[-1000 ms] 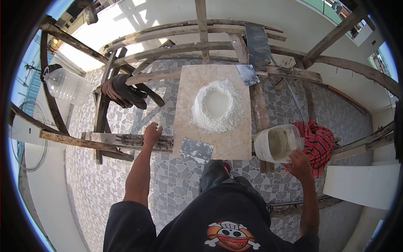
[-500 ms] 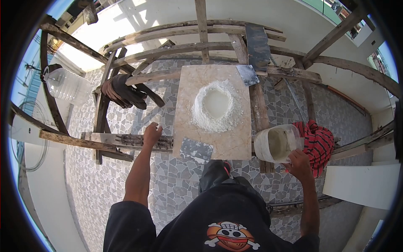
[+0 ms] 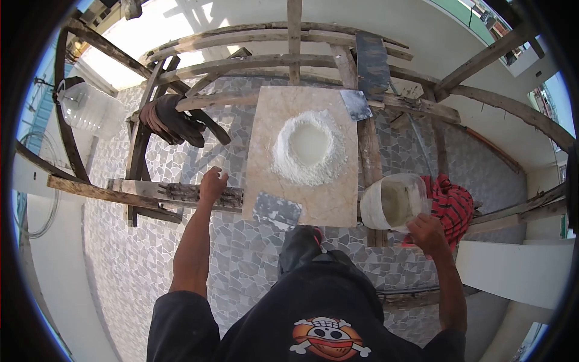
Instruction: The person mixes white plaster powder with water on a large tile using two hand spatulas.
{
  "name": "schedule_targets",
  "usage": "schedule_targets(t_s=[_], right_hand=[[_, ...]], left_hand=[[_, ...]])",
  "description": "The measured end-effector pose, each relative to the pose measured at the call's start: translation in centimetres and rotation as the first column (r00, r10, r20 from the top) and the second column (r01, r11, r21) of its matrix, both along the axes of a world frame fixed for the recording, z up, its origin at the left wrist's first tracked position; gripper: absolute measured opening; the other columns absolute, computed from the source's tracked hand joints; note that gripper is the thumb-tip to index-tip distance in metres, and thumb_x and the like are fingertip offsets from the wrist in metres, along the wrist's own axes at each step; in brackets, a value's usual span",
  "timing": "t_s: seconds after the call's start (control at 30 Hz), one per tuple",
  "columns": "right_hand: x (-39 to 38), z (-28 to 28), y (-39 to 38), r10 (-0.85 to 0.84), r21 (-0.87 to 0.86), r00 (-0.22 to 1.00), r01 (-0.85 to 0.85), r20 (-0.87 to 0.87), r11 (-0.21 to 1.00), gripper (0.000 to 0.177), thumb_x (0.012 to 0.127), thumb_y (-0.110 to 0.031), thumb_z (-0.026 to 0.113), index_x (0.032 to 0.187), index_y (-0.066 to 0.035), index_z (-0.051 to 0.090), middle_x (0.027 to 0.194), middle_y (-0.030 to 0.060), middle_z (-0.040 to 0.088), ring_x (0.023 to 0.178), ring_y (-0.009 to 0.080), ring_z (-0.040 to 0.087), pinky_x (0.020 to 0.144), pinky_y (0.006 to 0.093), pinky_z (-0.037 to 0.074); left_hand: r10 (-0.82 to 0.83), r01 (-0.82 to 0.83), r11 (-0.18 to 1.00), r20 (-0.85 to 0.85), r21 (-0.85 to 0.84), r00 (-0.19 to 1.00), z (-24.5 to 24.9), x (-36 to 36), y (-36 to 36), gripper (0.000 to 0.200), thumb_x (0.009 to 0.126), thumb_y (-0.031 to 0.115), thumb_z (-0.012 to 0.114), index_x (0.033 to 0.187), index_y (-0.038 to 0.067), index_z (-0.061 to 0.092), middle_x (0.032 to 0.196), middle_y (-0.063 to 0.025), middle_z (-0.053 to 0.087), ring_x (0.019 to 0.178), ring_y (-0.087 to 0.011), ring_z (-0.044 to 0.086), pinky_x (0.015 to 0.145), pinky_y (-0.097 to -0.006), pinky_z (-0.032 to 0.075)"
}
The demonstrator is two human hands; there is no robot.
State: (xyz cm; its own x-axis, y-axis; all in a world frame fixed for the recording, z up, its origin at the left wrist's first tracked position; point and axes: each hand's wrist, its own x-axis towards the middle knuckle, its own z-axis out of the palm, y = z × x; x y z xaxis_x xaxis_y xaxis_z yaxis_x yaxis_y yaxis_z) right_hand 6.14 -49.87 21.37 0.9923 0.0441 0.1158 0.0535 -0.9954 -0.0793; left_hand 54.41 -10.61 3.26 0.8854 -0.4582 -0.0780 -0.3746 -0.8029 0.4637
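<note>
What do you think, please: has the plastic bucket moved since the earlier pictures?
No, the bucket is still just right of the slab; only the view shifted.

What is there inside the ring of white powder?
A pool of pale, milky liquid lies inside the powder ring. The slab under it is covered, so cannot be seen.

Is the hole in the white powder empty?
No, it holds liquid: a smooth, milky pool lies inside the powder ring. How deep, I cannot tell.
</note>
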Motion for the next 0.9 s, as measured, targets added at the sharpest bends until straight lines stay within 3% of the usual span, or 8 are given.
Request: schedule_targets(t_s=[0.3,0.4,0.5,0.9], right_hand=[[2.5,1.1,-1.0,0.077,-0.079,0.996,-0.081,-0.047,0.994,0.019,0.063,-0.008,0.066,0.078,-0.007,0.055,0.067,0.0050,0.051,0.068,0.0226,0.055,0.053,0.0362,0.045],[4.2,2.2,-1.2,0.142,-0.024,0.990,-0.142,-0.016,0.990,0.020,0.061,-0.005,0.065,0.077,-0.005,0.054,0.065,0.0063,0.049,0.063,0.0240,0.054,0.049,0.0370,0.043],[4.9,2.3,-2.0,0.160,-0.055,0.985,-0.163,-0.064,0.985,0.017,0.064,-0.011,0.066,0.078,-0.008,0.055,0.067,0.0048,0.052,0.065,0.0228,0.055,0.053,0.0371,0.045],[9.4,4.5,-3.1,0.241,-0.093,0.953,-0.261,-0.182,0.961,0.014,0.073,-0.011,0.065,0.074,-0.010,0.051,0.065,0.0044,0.053,0.065,0.0216,0.058,0.054,0.0364,0.046]], left_hand=[[-0.003,0.003,1.000,0.013,-0.011,1.000,-0.3,0.1,0.1,0.038,0.081,0.027,0.067,0.106,-0.001,0.064,0.096,-0.0219,0.068,0.093,-0.0348,0.066,0.083,-0.0423,0.052],[-0.010,0.010,1.000,0.024,-0.017,1.000,-0.7,0.2,0.2,0.037,0.081,0.027,0.067,0.106,-0.001,0.064,0.097,-0.0214,0.068,0.094,-0.0345,0.066,0.083,-0.0425,0.051],[0.001,-0.001,1.000,0.010,-0.011,1.000,-0.6,0.2,0.2,0.038,0.080,0.027,0.067,0.106,0.000,0.064,0.097,-0.0213,0.068,0.095,-0.0344,0.066,0.083,-0.0423,0.051],[0.018,-0.018,1.000,-0.017,-0.002,1.000,-0.3,0.0,0.1,0.040,0.082,0.029,0.067,0.110,0.000,0.062,0.103,-0.0215,0.067,0.098,-0.0354,0.064,0.086,-0.0424,0.050]])
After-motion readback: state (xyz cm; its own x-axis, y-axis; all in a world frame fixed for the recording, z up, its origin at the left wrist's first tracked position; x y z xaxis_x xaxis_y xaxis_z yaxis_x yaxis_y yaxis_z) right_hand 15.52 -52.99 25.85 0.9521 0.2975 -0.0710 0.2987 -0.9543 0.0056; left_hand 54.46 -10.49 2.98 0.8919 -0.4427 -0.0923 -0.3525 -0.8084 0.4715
